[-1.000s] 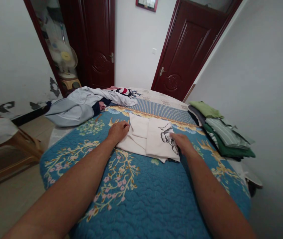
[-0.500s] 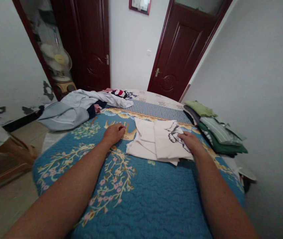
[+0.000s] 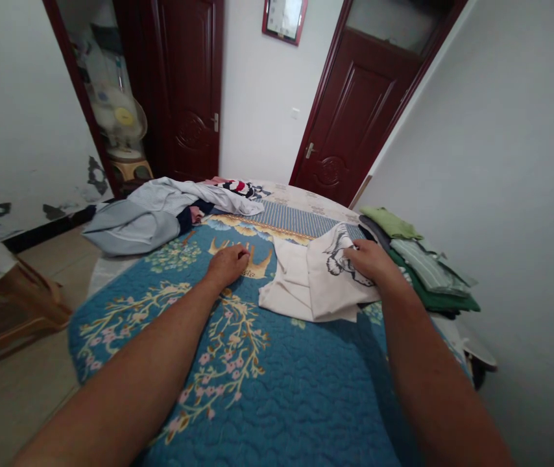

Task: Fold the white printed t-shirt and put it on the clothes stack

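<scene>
A partly folded cream T-shirt (image 3: 289, 279) with a black line drawing lies on the blue quilted bedspread (image 3: 306, 383). My right hand (image 3: 368, 259) pinches it at its right side, by the drawing, and that side is lifted a little off the bed. To the left of the shirt, my left hand (image 3: 229, 264) rests over the bedspread's deer pattern. Its fingers are curled in with nothing visible in them, and a gap separates it from the cloth.
At the right edge of the bed stands a stack of folded clothes (image 3: 433, 266), green and grey. A loose heap of clothes (image 3: 135, 224) lies at the far left. Beyond are a wooden stool (image 3: 38, 298), a fan (image 3: 124, 117) and two dark red doors (image 3: 349, 117).
My right hand has risen slightly with the shirt's right side, which now lifts and bends. My left hand stays curled at nearly the same spot. The view has tilted slightly.
</scene>
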Motion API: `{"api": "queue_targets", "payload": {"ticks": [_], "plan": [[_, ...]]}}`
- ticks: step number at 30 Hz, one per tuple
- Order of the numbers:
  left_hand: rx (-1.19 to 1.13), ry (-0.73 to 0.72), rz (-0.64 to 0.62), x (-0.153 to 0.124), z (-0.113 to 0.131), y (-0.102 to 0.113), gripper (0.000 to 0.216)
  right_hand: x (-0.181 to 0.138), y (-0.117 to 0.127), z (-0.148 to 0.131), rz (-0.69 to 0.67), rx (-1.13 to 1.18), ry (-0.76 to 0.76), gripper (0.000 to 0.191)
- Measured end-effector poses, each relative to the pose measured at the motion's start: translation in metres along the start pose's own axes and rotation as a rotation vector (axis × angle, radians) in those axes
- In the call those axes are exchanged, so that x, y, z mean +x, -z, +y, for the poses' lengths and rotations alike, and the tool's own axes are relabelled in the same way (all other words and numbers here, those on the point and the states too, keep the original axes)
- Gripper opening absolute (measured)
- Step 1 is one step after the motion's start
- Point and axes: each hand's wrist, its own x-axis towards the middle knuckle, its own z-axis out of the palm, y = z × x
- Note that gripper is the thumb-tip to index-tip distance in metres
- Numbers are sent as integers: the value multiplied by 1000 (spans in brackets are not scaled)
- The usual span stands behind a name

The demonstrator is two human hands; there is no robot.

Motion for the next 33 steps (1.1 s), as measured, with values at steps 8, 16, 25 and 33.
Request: {"api": "queue_targets", "payload": {"ticks": [8, 16, 25, 33], "plan": [[0, 21, -3, -3, 5, 4, 28, 7, -7, -109, -66, -88, 117, 39], [-26, -11, -10, -4, 3, 3, 27, -58, -61, -187, -151, 25, 339, 34], [-236, -187, 72, -11, 23, 5, 43, -119, -90, -152, -35, 273, 596, 36], [116, -352, -119, -56, 53, -36, 69, -93, -142, -88, 13, 189, 336, 65]]}}
